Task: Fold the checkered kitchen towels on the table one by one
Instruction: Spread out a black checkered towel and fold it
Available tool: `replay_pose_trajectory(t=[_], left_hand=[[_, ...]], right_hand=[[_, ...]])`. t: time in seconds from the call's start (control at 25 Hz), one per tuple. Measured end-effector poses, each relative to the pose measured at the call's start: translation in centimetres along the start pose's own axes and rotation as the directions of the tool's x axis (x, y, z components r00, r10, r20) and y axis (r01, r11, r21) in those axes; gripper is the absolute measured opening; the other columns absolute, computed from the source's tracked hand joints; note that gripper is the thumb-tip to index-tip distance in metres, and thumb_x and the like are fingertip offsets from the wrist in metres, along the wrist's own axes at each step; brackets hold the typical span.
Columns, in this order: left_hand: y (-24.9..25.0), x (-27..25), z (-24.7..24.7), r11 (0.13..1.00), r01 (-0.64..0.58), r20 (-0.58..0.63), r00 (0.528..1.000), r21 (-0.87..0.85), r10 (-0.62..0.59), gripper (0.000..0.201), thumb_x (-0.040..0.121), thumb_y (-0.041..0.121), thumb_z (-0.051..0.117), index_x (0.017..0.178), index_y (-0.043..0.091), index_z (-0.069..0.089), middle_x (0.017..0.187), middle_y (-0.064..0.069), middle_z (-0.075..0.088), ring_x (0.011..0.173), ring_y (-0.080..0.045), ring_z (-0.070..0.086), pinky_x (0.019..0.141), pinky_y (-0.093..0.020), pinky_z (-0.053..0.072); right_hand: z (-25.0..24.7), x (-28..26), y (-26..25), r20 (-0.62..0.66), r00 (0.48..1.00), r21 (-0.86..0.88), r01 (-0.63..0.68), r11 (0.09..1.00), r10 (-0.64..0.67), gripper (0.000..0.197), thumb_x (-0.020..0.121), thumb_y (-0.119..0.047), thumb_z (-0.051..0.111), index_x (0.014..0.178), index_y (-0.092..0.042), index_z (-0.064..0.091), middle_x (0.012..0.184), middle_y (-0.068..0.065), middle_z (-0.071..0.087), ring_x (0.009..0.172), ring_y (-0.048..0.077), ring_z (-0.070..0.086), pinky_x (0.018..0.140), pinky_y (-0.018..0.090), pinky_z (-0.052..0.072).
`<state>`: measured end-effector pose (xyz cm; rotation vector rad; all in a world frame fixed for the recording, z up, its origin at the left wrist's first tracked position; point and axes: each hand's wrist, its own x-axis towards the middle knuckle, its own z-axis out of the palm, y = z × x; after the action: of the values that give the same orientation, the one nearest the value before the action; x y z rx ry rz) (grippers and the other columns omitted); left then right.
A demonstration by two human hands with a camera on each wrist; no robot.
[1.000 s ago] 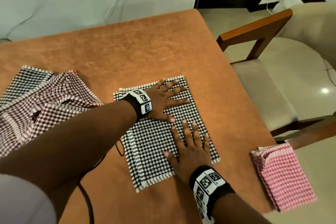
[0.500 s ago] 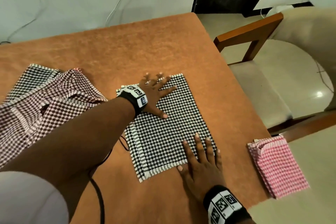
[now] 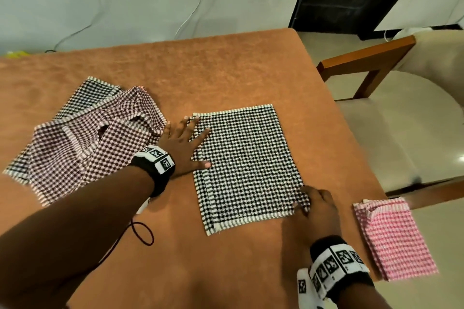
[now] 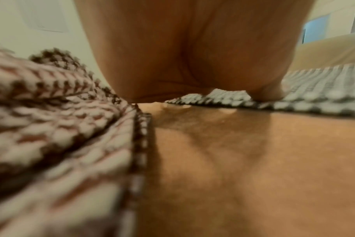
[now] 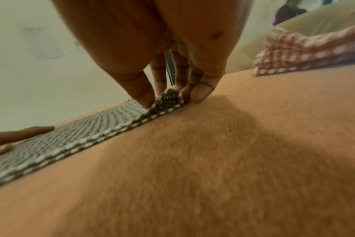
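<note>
A folded black-and-white checkered towel (image 3: 247,163) lies flat in the middle of the brown table (image 3: 175,70). My left hand (image 3: 185,143) rests flat with spread fingers on the towel's left edge (image 4: 314,99). My right hand (image 3: 315,204) pinches the towel's near right corner (image 5: 169,97) between thumb and fingers, lifting it slightly. Left of the left hand lies a heap of unfolded brown-and-white and black-and-white checkered towels (image 3: 82,140), seen close up in the left wrist view as a rumpled brown-checkered mass (image 4: 57,121).
A folded pink checkered towel pile (image 3: 394,238) sits at the table's right edge, also visible in the right wrist view (image 5: 306,52). A wooden chair with a cream cushion (image 3: 401,118) stands to the right. A dark cable (image 3: 140,233) loops under my left forearm.
My left hand slid from the towel's middle to its left edge. My right hand moved from lying flat on the towel to its near right corner and pinched it.
</note>
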<state>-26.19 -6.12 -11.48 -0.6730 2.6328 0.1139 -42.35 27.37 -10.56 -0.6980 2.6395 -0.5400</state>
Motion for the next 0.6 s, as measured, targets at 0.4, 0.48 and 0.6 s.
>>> replay_pose_trajectory(t=[0.4, 0.48, 0.6], left_hand=[[7.0, -13.2, 4.0, 0.946, -0.233, -0.185, 0.963, -0.224, 0.194, 0.065, 0.065, 0.023, 0.058, 0.128, 0.037, 0.051, 0.121, 0.005, 0.053, 0.103, -0.020, 0.054, 0.078, -0.038, 0.050], [7.8, -13.5, 4.7, 0.957, -0.218, -0.178, 0.966, -0.189, 0.185, 0.055, 0.071, 0.028, 0.051, 0.124, 0.042, 0.055, 0.124, 0.005, 0.054, 0.105, -0.021, 0.054, 0.076, -0.036, 0.049], [8.3, -13.4, 4.9, 0.964, -0.185, -0.239, 0.961, -0.189, 0.138, 0.042, 0.078, 0.036, 0.043, 0.114, 0.041, 0.063, 0.122, 0.001, 0.058, 0.101, -0.023, 0.058, 0.072, -0.035, 0.050]], right_hand=[[-2.8, 1.6, 3.8, 0.225, 0.916, 0.002, 0.339, 0.941, -0.331, 0.057, 0.074, 0.010, 0.065, 0.121, -0.022, 0.066, 0.110, -0.006, 0.055, 0.079, 0.007, 0.057, 0.073, 0.017, 0.045], [-3.0, 2.5, 4.5, 0.292, 0.878, -0.033, 0.405, 0.914, -0.379, 0.054, 0.077, 0.009, 0.063, 0.121, -0.022, 0.066, 0.117, -0.004, 0.054, 0.084, 0.010, 0.055, 0.075, 0.020, 0.042], [-3.5, 4.0, 5.1, 0.363, 0.822, -0.056, 0.490, 0.870, -0.439, 0.047, 0.081, 0.003, 0.064, 0.118, -0.025, 0.068, 0.118, 0.000, 0.055, 0.089, 0.014, 0.054, 0.078, 0.024, 0.039]])
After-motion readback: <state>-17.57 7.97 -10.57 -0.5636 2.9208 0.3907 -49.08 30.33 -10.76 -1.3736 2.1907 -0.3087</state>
